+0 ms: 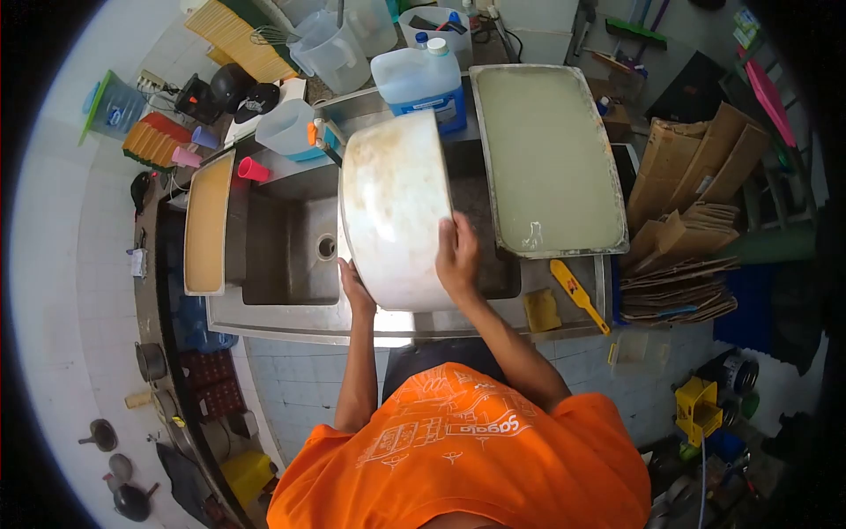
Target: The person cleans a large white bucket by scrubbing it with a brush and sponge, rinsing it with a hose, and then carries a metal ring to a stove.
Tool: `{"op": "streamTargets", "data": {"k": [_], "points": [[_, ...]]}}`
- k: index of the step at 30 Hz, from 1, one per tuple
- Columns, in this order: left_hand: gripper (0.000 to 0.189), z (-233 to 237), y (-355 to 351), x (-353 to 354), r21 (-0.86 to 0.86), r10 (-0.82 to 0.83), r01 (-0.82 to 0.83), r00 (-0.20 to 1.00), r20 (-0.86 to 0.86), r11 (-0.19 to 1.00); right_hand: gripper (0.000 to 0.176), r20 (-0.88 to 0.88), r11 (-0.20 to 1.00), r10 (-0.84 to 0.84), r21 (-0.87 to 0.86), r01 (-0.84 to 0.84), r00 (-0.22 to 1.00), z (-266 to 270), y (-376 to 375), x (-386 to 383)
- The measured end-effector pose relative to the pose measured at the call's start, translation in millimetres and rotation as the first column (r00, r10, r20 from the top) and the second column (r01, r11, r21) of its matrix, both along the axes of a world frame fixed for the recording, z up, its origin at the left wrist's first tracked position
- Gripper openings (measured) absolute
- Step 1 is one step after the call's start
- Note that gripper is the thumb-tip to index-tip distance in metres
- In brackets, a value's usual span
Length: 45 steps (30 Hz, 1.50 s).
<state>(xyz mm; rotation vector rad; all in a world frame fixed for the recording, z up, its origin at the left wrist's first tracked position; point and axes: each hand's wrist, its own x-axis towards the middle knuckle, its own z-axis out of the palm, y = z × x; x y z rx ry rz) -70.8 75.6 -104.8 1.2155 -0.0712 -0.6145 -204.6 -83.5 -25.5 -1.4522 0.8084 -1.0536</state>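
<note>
Between my hands is a large, round, pale metal pot (397,212), tipped on its side over the middle of the double sink, its outside stained brownish near the top. My left hand (357,289) grips its lower left edge. On the right side, my right hand (457,256) is closed around the rim, fingers on the outer wall. The pot's inside faces away from view. Below and to the left shows the sink's left basin (286,256) with its drain. A faucet (324,141) with an orange part stands behind the pot.
To the right lie a large tray (555,159) of pale greenish look, a yellow sponge (542,310) and a yellow long-handled tool (579,295). Behind stands a blue-liquid jug (423,84). At left are a tan tray (210,225) and a red cup (254,169). Folded cardboard (687,238) is stacked right.
</note>
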Motion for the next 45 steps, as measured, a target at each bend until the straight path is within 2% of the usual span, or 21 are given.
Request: {"op": "streamTargets", "data": {"k": [7,11,13,15,17,20,21,22,23,24,25,26,28,31,34,36,39,40,41,43,45], "points": [[0.072,4.3,-16.0,31.2,-0.056,-0.118,0.109,0.971,-0.208,0.993,0.031,0.048,0.986,0.166,-0.019,-0.166,0.985,-79.2,44.9,-51.5],[0.074,23.5,-37.6,25.6,-0.094,-0.104,0.093,0.987,-0.122,0.991,0.037,-0.030,0.942,0.315,-0.112,-0.316,0.949,-77.1,32.6,-61.5],[0.067,20.8,-38.2,24.0,-0.060,-0.099,0.104,0.992,0.074,0.993,0.041,-0.207,0.850,0.345,-0.344,-0.398,0.915,-70.2,6.4,-63.5],[0.065,18.0,-42.7,22.2,-0.091,-0.082,0.083,0.996,0.020,0.992,0.041,-0.071,0.895,0.173,-0.405,-0.187,0.982,-76.4,-43.1,-69.1],[0.063,11.7,-42.2,23.9,-0.115,-0.065,0.060,0.997,-0.036,0.992,0.042,-0.181,0.990,-0.045,-0.142,0.019,0.982,-68.0,-117.4,-83.5],[0.062,8.6,-46.3,23.1,-0.146,-0.101,0.073,0.976,-0.191,0.987,0.036,-0.520,0.876,-0.425,-0.443,0.191,0.741,-120.0,-219.6,-102.2],[0.062,4.5,-47.1,25.9,-0.156,-0.100,0.071,0.978,-0.186,0.985,0.036,-0.513,0.872,-0.428,-0.450,0.191,0.744,-120.8,-234.5,-99.9],[0.062,-5.2,-45.6,29.7,-0.114,-0.106,0.090,0.984,-0.141,0.989,0.035,-0.642,0.973,-0.220,-0.091,0.212,0.734,-119.6,-243.8,-96.3],[0.061,-6.9,-44.6,29.9,-0.070,-0.116,0.110,0.988,-0.098,0.992,0.035,-0.686,0.930,0.022,0.281,0.238,0.727,-128.4,-255.5,-98.9],[0.061,-8.6,-44.7,30.1,-0.077,-0.115,0.108,0.989,-0.094,0.991,0.032,-0.337,0.826,0.187,0.563,0.038,0.923,-139.2,-265.9,-99.4],[0.061,-5.8,-45.5,28.7,-0.092,-0.109,0.099,0.988,-0.113,0.991,0.031,-0.094,0.747,0.274,0.648,-0.150,0.957,-127.4,-266.5,-87.0],[0.061,-3.0,-47.6,29.2,-0.105,-0.102,0.088,0.986,-0.132,0.991,0.031,0.158,0.647,0.331,0.679,-0.346,0.930,-105.0,-259.1,-67.6],[0.060,0.7,-50.0,33.1,-0.083,-0.100,0.090,0.987,-0.125,0.992,0.032,0.322,0.559,0.363,0.676,-0.480,0.875,-10.7,-218.5,-26.5],[0.055,7.9,-50.6,32.1,-0.016,-0.100,0.099,0.988,-0.115,0.995,0.036,0.378,0.552,0.569,0.483,-0.679,0.731,63.0,-183.2,12.0],[0.047,-1.9,-55.3,45.2,-0.022,-0.103,0.101,0.990,-0.101,0.995,0.036,0.192,0.671,0.616,0.380,-0.637,0.764,66.1,-181.1,24.5],[0.037,14.1,-60.8,43.5,-0.049,-0.073,0.068,0.991,-0.110,0.996,0.037,-0.124,0.897,0.386,0.280,-0.341,0.914,36.9,-194.5,13.9],[0.035,33.8,-66.6,39.7,0.002,-0.049,0.050,0.985,-0.166,0.999,0.039,-0.683,0.999,-0.002,-0.030,-0.026,0.731,-61.7,-245.4,-29.8],[0.035,28.1,-66.5,45.9,-0.004,-0.047,0.047,0.985,-0.167,0.999,0.040,-0.786,0.987,-0.152,-0.151,0.053,0.599,-74.1,-246.9,-45.3],[0.035,16.1,-64.3,57.1,0.061,-0.068,0.076,0.989,-0.129,0.995,0.040,-0.786,0.987,-0.154,-0.155,0.050,0.599,-94.6,-258.9,-54.3],[0.036,2.6,-63.7,70.9,0.128,-0.091,0.102,0.991,-0.093,0.986,0.040,-0.854,0.983,0.018,0.110,0.146,0.519,-117.7,-268.6,-66.0],[0.037,-2.4,-70.6,82.0,0.135,-0.113,0.128,0.987,-0.114,0.983,0.040,-0.266,0.756,0.238,0.654,-0.006,0.934,-112.9,-274.1,-59.9]]}}
